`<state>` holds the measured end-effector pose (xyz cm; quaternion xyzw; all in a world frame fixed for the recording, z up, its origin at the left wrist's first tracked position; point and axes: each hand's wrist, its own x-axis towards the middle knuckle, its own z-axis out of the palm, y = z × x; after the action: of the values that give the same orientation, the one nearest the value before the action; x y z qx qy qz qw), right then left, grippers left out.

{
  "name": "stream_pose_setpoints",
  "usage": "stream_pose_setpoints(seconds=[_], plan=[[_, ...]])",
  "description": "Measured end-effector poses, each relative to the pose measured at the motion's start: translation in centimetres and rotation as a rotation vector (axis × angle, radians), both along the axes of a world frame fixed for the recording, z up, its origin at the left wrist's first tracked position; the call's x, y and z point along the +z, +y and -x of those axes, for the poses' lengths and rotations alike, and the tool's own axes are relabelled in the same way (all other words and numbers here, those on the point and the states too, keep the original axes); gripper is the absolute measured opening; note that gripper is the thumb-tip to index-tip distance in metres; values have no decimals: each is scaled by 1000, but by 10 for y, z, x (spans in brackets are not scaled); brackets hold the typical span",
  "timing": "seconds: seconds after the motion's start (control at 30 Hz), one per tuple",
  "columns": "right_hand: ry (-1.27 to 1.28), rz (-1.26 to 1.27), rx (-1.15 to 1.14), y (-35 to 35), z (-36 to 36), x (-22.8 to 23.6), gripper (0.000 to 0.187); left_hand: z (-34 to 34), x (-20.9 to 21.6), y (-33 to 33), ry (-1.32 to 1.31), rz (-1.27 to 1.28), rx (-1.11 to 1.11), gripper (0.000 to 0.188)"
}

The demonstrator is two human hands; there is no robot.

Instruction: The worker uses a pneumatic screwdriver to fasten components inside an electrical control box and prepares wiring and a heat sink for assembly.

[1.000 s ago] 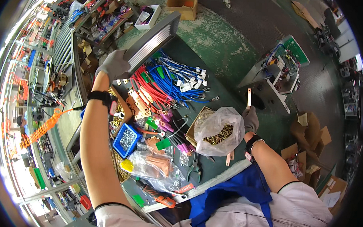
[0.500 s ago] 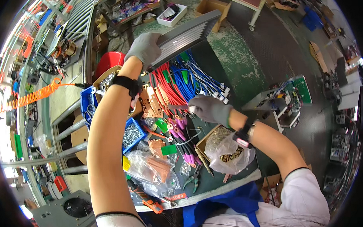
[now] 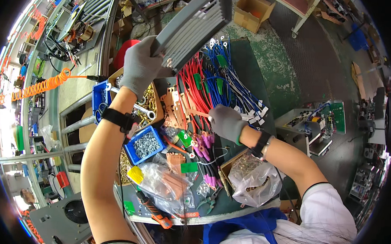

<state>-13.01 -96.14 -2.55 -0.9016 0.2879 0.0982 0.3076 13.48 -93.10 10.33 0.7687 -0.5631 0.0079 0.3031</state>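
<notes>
Gloved left hand (image 3: 142, 65) gripping a grey slatted panel (image 3: 190, 35) at top centre, gloved right hand (image 3: 227, 123) pinching a copper strip (image 3: 199, 112) mid-frame, red cables (image 3: 191, 84) above it, blue cables (image 3: 213, 93) fanning to their right, blue tray (image 3: 151, 156) left of centre.

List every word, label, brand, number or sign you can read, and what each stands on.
Red strip at the near edge of the workbench: printed, but I don't copy printed text.
White tags on the blue cables: too small to read.
Orange-and-black handheld tool: any marking too blurred to read.
Grey louvred panel in the left hand: none that I can read.
</notes>
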Motion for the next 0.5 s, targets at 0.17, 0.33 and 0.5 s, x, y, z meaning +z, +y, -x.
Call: stream_pose_setpoints(seconds=[0.17, 0.33, 0.5], plan=[[-208, -58, 81, -6, 72, 57, 18, 2, 12, 11, -82, 40, 29, 29], [-261, -539, 116, -17, 166, 136, 24, 26, 6, 17, 29, 12, 59, 34], [-408, -771, 81, 8, 212, 158, 15, 73, -24, 25, -107, -79, 98, 40]])
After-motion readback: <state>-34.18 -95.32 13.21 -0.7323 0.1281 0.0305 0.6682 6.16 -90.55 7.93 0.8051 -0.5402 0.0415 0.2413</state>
